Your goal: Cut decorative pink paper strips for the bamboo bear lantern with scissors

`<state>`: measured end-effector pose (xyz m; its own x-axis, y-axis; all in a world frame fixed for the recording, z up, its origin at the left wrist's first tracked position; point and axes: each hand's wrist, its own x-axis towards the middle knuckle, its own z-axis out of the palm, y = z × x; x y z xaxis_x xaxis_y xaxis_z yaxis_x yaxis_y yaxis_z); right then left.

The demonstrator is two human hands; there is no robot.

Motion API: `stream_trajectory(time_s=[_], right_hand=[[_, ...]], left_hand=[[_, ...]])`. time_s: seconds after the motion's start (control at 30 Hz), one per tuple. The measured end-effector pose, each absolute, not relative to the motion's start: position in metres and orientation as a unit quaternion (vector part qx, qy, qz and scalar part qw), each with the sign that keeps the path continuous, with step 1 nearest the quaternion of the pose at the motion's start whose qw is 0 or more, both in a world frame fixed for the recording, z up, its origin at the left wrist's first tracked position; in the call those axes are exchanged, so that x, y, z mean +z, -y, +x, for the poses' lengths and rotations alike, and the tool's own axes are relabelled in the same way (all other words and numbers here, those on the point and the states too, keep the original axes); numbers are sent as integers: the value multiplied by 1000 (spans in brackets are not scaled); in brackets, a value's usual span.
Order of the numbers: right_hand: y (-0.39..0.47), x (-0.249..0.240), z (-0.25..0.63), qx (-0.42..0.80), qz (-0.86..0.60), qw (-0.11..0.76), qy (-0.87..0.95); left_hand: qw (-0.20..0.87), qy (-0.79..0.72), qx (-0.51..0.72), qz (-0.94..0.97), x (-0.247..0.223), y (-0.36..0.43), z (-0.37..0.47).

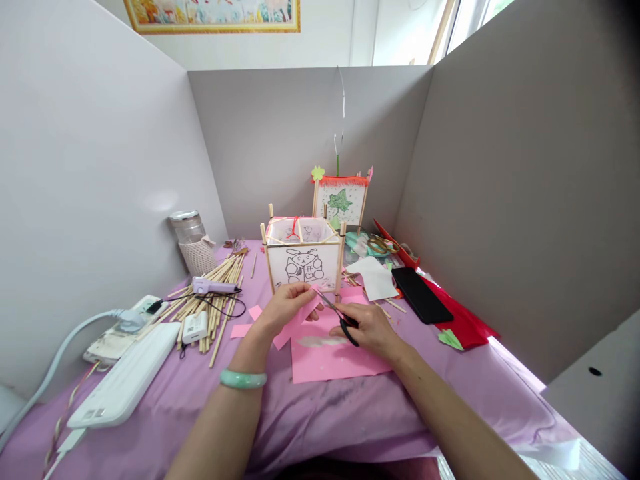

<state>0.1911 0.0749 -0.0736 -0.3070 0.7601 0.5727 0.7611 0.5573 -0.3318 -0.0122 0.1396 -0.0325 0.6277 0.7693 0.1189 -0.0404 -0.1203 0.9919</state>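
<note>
Cutting of pink paper in progress. Left hand pinches a pink strip between thumb and fingers, grip narrow; right hand is closed around the black handles of the scissors, their blades meeting the strip's upper edge just in front of the box lantern. How deep the cut runs cannot be told at this scale. Done, judging by the layout: small pink pieces lie separate, left of the hands; the lantern's stick frame stands upright, with a line drawing on its front panel and red string at the top. Left, in my judgement: the held strip is not cut through, and a large pink sheet lies under the right hand, much of it uncut. No pink fringe can be made out along the lantern's front top edge; a second lantern behind, with a green leaf panel, carries a red one. Surface: wrinkled purple tablecloth. To the left, loose sticks, a glue gun, a power strip and a lidded jar; to the right, a black phone partly over red paper. Room: grey partitions on three sides, framed picture on the wall beyond, window at upper right.
</note>
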Motion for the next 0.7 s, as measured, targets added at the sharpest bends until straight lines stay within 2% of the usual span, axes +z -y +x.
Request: stream_trajectory(time_s=[0.7], right_hand=[[-75, -75, 190, -4, -479, 345, 807]], left_hand=[[599, -265, 303, 692, -35, -139, -12]])
